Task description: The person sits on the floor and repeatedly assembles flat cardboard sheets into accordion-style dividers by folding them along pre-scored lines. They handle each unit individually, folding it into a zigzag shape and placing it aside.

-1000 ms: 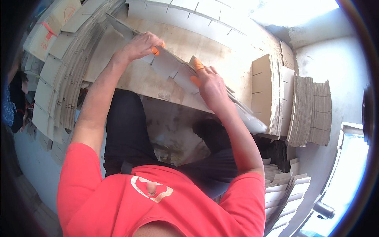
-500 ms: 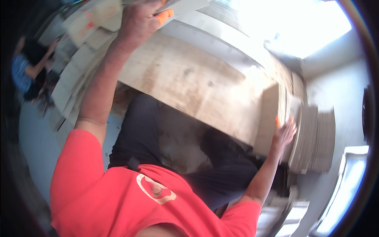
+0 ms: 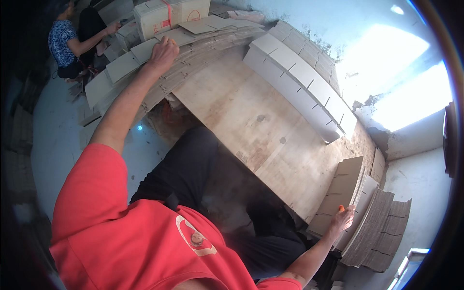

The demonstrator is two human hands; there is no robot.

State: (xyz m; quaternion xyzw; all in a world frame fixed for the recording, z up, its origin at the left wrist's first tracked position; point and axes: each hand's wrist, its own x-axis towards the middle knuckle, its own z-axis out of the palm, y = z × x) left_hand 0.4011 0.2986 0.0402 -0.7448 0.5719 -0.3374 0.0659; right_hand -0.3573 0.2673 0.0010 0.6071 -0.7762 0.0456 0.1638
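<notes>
My left hand reaches out over the long stack of flat cardboard sheets at the far left. Its fingers are curled down at the upper sheets, and an orange cover shows on one fingertip. What lies within those fingers is hidden. On the right, my right hand closes on the edge of slotted cardboard strips that lean at the end of the wooden board. An orange cover shows on that hand too. Along the board's far side lies a long row of pale slotted cardboard.
Brown cardboard bundles stand at the right by the wall. A printed carton with a red strap sits behind the left stack. Another person crouches at the far left. My knees are beneath the board's near edge.
The view has turned, and the board appears lower and farther right. My left hand has moved from a grey-white piece at the back to the left cardboard stack. My right hand stays by the slotted strips.
</notes>
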